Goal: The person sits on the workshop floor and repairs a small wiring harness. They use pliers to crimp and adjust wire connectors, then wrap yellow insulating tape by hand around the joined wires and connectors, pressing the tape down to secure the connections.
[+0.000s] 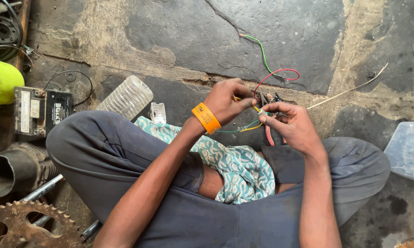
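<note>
I sit cross-legged on a stone floor. My left hand [227, 98], with an orange wristband [206, 118], pinches a yellow wire [252, 129] where it meets my right hand. My right hand [292, 124] grips the same small bundle of wires, with green and yellow strands trailing below. Red and green wires [270, 73] run away over the floor beyond my fingers. Pliers with red handles [267, 134] lie under my right hand, mostly hidden. A patterned teal cloth [236, 165] lies in my lap.
A clear plastic bottle [126, 97] lies by my left knee, a small clear box [157, 113] beside it. A black battery [41, 110], a metal cylinder part [14, 167] and a rusty sprocket [30, 225] sit at left. A plastic tub [409, 149] stands at right.
</note>
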`<action>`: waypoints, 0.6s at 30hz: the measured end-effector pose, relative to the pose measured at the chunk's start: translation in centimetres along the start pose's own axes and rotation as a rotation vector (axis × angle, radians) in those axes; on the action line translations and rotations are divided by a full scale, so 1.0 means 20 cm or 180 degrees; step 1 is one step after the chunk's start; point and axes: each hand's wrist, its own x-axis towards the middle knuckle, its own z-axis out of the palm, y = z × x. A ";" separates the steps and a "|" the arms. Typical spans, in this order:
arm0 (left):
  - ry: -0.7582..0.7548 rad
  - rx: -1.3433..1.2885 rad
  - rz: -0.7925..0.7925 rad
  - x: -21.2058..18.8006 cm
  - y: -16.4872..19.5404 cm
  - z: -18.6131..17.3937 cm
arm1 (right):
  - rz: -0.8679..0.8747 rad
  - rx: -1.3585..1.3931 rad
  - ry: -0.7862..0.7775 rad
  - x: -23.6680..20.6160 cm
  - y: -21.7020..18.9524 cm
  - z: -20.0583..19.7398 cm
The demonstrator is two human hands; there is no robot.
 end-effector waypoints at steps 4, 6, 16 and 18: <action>0.0345 -0.0340 -0.0178 0.03 -0.03 -0.03 | -0.0161 -0.0073 -0.0076 0.01 0.02 0.00; 0.0383 0.0027 -0.0257 0.04 -0.05 -0.05 | -0.0429 -0.0013 -0.0161 0.02 0.04 0.01; -0.0685 -0.0035 -0.0097 0.00 0.00 0.02 | -0.0405 0.0203 -0.0238 0.05 0.10 0.01; -0.0851 0.0079 -0.0116 0.00 -0.01 0.01 | -0.0423 0.0256 -0.0267 0.06 0.11 0.01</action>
